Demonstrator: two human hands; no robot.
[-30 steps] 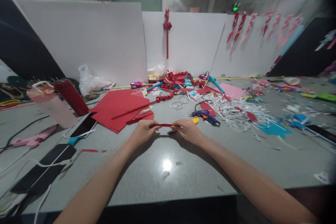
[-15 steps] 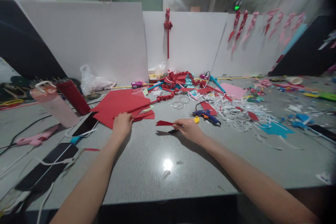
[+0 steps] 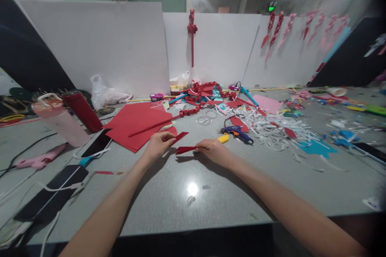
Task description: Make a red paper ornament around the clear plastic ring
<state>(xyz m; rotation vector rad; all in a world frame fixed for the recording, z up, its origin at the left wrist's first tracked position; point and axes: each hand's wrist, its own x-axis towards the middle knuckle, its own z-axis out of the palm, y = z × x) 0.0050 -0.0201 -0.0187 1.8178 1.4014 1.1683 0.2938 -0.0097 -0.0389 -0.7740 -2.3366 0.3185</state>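
My left hand (image 3: 159,145) pinches a narrow folded red paper piece (image 3: 181,138) that points up to the right. Close beside it, my right hand (image 3: 212,151) holds another folded red paper piece (image 3: 185,150) pointing left, its layers fanned at the tip. A yellow-ended tool (image 3: 223,139) shows just past my right fingers; whether the hand holds it too, I cannot tell. Behind my left hand lie large red paper sheets (image 3: 135,118), with a long red strip (image 3: 150,125) across them leading to a braided red chain (image 3: 189,111).
A blue glue gun (image 3: 237,133) lies beyond my right hand, near a heap of white paper strips (image 3: 265,122). At the left stand a pink bottle (image 3: 66,124) and a red flask (image 3: 83,111), with a pink glue gun (image 3: 40,160), a black power bank (image 3: 52,192) and cables nearby.
My left hand has moved right, away from the red sheets, with a red piece now in its fingers. The piece in my right hand has dropped slightly and sits close to it.
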